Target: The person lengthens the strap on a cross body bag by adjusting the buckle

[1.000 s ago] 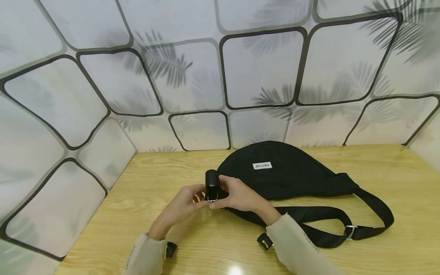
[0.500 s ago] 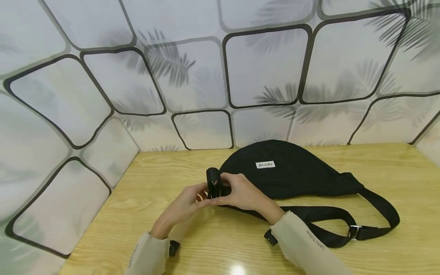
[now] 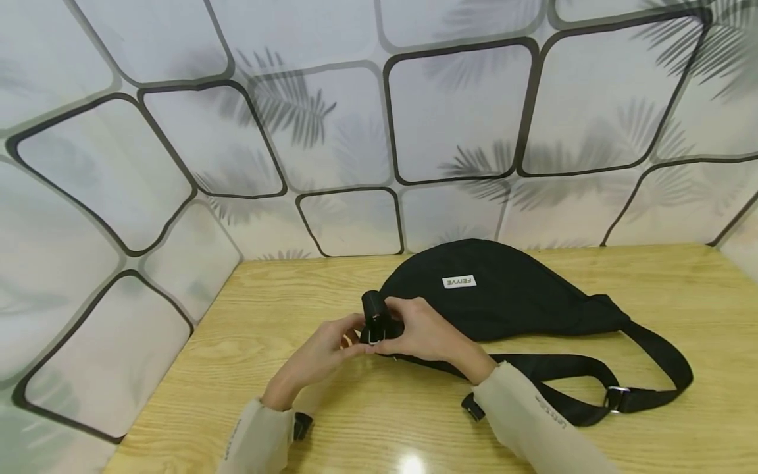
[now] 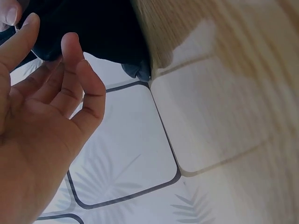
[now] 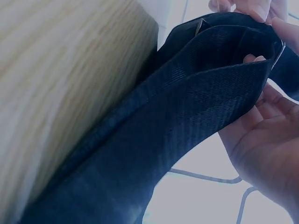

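A black waist bag [image 3: 503, 296] with a white label [image 3: 459, 282] lies on the wooden table. At its left end, both hands work on the black webbing strap [image 3: 374, 306], which stands up in a folded loop by a small metal slider [image 3: 373, 338]. My right hand [image 3: 423, 334] grips the strap from the right, fingers behind and thumb in front. From the left, my left hand [image 3: 320, 345] pinches it at the slider. In the right wrist view the webbing [image 5: 187, 107] is doubled, with a fingertip inside the loop. The left wrist view shows the left fingers [image 4: 91, 88] curved beside black fabric.
The rest of the strap [image 3: 556, 361] loops in front of the bag to the right, through another metal slider [image 3: 616, 398]. Small black devices [image 3: 302, 426] sit by the sleeves. A patterned cloth wall [image 3: 349, 224] closes off the table's back and left.
The upright strap loop has shifted and tilted slightly to the right between the hands. The whole head view has also drifted a little.
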Demonstrator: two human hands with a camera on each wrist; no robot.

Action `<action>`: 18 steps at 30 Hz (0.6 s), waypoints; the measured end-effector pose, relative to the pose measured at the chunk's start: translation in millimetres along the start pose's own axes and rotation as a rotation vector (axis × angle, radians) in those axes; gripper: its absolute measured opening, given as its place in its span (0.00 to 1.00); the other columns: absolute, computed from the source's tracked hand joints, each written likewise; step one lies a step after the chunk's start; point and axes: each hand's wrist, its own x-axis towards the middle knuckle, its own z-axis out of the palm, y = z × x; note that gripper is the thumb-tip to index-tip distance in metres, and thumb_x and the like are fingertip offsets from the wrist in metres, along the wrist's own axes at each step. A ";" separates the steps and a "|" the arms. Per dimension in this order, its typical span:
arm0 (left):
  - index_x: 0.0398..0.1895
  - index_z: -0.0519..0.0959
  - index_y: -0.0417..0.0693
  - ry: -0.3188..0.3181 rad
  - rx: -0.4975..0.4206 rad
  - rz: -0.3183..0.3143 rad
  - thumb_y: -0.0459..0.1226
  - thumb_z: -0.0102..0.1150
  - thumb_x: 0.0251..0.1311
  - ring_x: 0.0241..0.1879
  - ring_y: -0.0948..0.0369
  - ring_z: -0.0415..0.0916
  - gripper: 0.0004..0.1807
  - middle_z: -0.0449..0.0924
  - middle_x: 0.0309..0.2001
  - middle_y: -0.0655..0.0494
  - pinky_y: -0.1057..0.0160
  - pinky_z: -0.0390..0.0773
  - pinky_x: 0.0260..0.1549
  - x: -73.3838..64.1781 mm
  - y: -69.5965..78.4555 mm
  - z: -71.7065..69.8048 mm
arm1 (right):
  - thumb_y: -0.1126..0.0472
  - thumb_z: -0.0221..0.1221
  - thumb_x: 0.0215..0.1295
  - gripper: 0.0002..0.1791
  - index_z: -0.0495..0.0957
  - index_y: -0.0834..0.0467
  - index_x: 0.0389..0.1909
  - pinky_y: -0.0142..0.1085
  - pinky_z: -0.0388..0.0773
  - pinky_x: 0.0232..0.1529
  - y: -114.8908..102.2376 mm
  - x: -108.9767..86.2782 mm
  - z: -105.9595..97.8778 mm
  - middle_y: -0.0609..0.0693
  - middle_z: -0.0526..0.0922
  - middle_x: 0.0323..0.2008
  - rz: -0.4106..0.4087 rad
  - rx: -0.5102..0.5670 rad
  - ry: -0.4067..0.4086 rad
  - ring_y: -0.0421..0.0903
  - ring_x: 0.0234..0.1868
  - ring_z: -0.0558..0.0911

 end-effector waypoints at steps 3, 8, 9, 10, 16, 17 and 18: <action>0.55 0.78 0.40 -0.002 -0.001 0.004 0.36 0.61 0.71 0.38 0.61 0.77 0.14 0.82 0.46 0.53 0.62 0.78 0.36 -1.0 -1.3 -1.6 | 0.60 0.72 0.59 0.22 0.79 0.63 0.53 0.41 0.79 0.50 0.2 -1.2 -4.2 0.52 0.87 0.47 0.021 0.001 0.009 0.45 0.49 0.85; 0.61 0.75 0.34 -0.006 0.010 -0.015 0.36 0.62 0.71 0.39 0.60 0.77 0.21 0.81 0.47 0.50 0.62 0.78 0.36 -1.5 -2.7 -4.1 | 0.60 0.71 0.59 0.22 0.80 0.62 0.53 0.47 0.78 0.55 2.4 -4.4 -12.2 0.52 0.86 0.49 0.040 0.004 0.010 0.49 0.52 0.84; 0.62 0.75 0.33 -0.008 0.014 -0.022 0.36 0.62 0.70 0.39 0.60 0.77 0.21 0.81 0.47 0.50 0.62 0.78 0.36 -1.7 -2.9 -4.4 | 0.60 0.71 0.59 0.22 0.80 0.62 0.53 0.48 0.78 0.56 2.8 -5.2 -13.4 0.52 0.86 0.49 0.042 0.001 0.007 0.49 0.53 0.84; 0.61 0.75 0.33 -0.012 0.016 -0.023 0.36 0.62 0.70 0.39 0.60 0.77 0.21 0.81 0.46 0.50 0.62 0.78 0.36 -1.6 -3.2 -4.6 | 0.59 0.71 0.59 0.22 0.80 0.62 0.53 0.48 0.78 0.56 3.2 -6.1 -14.5 0.51 0.86 0.49 0.043 -0.002 0.004 0.48 0.52 0.84; 0.60 0.75 0.32 -0.032 0.028 -0.023 0.35 0.63 0.69 0.38 0.61 0.78 0.21 0.82 0.44 0.50 0.63 0.78 0.35 -1.4 -4.2 -4.8 | 0.59 0.71 0.59 0.22 0.80 0.62 0.53 0.50 0.78 0.56 6.1 -11.8 -20.1 0.51 0.85 0.48 0.046 -0.023 0.002 0.50 0.52 0.84; 0.60 0.75 0.31 -0.034 0.034 -0.027 0.35 0.63 0.69 0.38 0.61 0.78 0.21 0.82 0.43 0.50 0.63 0.78 0.35 -1.5 -4.2 -4.7 | 0.59 0.71 0.59 0.22 0.80 0.63 0.53 0.50 0.78 0.56 6.7 -12.8 -21.1 0.52 0.85 0.49 0.044 -0.025 0.004 0.50 0.52 0.84; 0.60 0.74 0.31 -0.035 0.040 -0.030 0.35 0.63 0.69 0.38 0.60 0.79 0.21 0.82 0.44 0.50 0.63 0.78 0.36 -1.6 -4.1 -4.6 | 0.59 0.71 0.59 0.22 0.80 0.63 0.53 0.50 0.78 0.56 7.3 -13.9 -22.2 0.52 0.85 0.49 0.043 -0.028 0.006 0.50 0.52 0.84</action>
